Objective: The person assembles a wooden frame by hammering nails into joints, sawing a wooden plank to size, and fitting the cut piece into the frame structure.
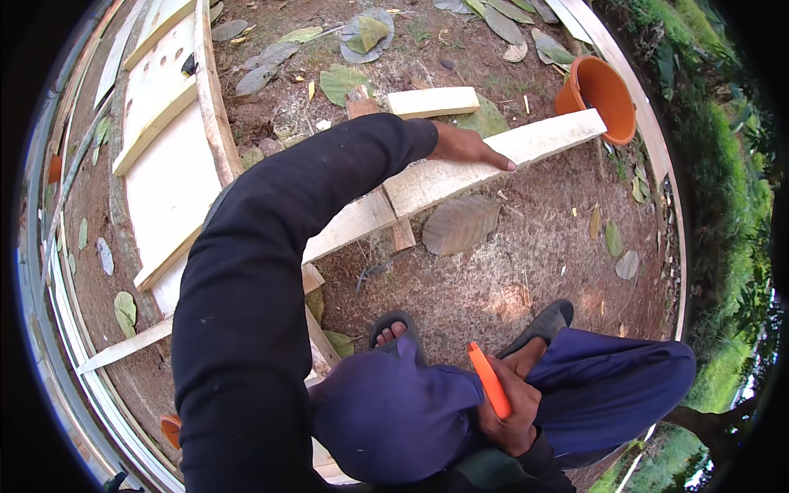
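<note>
My left hand (468, 148) reaches across in a black sleeve and grips a pale wooden plank (559, 138), one finger stretched along its top. A dark seam crosses near the plank's middle, and a second pale length (349, 226) continues to the left of it. Under the seam lies a brown crosspiece (403, 234). Down by my knee, my right hand (514, 415) is closed round an orange handle (490, 382); the rest of that tool is hidden. A short wood block (433, 101) lies just beyond the plank.
An orange bucket (620, 115) lies tipped by the plank's far right end. At left stands a pale wooden panel (173, 148) with battens. Dry leaves (462, 224) are scattered over the brown soil. Green plants (715, 205) border the right side.
</note>
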Motion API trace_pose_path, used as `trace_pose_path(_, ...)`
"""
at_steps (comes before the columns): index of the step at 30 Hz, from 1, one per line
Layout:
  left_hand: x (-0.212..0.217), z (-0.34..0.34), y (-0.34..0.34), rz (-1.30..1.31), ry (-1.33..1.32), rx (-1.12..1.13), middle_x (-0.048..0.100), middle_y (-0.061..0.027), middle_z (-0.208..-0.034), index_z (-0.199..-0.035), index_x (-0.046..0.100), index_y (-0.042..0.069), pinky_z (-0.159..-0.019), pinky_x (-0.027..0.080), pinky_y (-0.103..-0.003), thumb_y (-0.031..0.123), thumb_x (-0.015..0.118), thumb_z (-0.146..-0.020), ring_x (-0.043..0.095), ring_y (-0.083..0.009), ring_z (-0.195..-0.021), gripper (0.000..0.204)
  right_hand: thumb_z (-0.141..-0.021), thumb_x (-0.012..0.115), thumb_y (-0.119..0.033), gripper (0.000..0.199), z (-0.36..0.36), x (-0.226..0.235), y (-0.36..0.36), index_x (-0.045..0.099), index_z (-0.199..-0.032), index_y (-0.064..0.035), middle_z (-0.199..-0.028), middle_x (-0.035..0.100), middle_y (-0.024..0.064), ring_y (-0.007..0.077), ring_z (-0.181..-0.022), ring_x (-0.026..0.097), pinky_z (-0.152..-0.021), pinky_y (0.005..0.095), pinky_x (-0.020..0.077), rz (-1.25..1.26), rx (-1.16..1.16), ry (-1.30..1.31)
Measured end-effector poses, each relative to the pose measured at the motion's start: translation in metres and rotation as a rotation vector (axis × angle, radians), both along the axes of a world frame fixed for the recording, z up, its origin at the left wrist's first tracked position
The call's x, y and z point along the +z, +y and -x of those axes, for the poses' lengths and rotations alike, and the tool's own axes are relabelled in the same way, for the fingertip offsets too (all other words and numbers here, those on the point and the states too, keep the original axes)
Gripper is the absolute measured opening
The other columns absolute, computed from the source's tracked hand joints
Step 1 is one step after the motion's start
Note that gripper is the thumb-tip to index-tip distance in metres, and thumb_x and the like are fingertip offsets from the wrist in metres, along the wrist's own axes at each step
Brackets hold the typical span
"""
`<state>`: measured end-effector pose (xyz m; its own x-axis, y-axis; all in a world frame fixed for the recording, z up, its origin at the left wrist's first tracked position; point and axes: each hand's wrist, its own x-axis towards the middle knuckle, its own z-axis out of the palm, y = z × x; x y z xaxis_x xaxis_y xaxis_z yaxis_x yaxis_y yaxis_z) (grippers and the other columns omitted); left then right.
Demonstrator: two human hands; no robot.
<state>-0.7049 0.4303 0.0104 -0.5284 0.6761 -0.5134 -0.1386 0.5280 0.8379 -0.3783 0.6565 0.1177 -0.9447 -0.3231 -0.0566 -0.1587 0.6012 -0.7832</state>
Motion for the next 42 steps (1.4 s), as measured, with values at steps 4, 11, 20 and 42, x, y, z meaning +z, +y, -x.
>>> trace_pose_path(4,-0.004,0.004,0.001,0.026,-0.001,-0.009,0.022,-0.0309,-0.169,-0.161,0.032,-0.004,-0.128,0.018,-0.052,0.083,0.055,-0.088,0.017,-0.0436,-0.159,0.116,-0.086,0.075,-0.001,0.043,-0.028,-0.016,-0.008,0.065,-0.127,0.0104,-0.106,0.075,0.0275,0.0367,-0.091,0.078,-0.08,0.0383,0.0614,0.012,-0.059,0.051)
trace_pose_path(11,-0.006,0.0,0.001,0.056,0.05,-0.022,0.024,-0.0314,-0.168,-0.16,0.035,-0.004,-0.128,0.017,-0.055,0.085,0.055,-0.086,0.018,-0.0438,-0.159,0.117,-0.088,0.074,0.0,0.04,-0.036,-0.027,-0.028,0.065,-0.124,0.0122,-0.106,0.074,0.0301,0.0389,-0.091,0.078,-0.078,0.0396,0.0619,0.049,-0.099,0.016)
trace_pose_path(20,0.009,-0.009,-0.001,0.059,0.123,0.002,0.03,-0.0325,-0.165,-0.157,0.042,-0.004,-0.127,0.021,-0.055,0.087,0.052,-0.085,0.024,-0.0467,-0.157,0.117,-0.089,0.074,0.0,0.039,-0.028,-0.049,-0.031,0.065,-0.125,0.0096,-0.095,0.075,0.0244,0.0311,-0.081,0.078,-0.073,0.0354,0.0591,0.05,-0.127,0.076)
trace_pose_path(42,-0.013,0.006,0.001,0.085,0.144,-0.018,0.029,-0.0285,-0.167,-0.16,0.038,0.0,-0.127,0.022,-0.053,0.091,0.057,-0.08,0.025,-0.0439,-0.157,0.123,-0.092,0.073,-0.004,0.039,0.009,-0.072,-0.055,0.066,-0.128,0.0081,-0.1,0.075,0.0235,0.0321,-0.08,0.077,-0.07,0.0374,0.0599,0.137,-0.135,0.13)
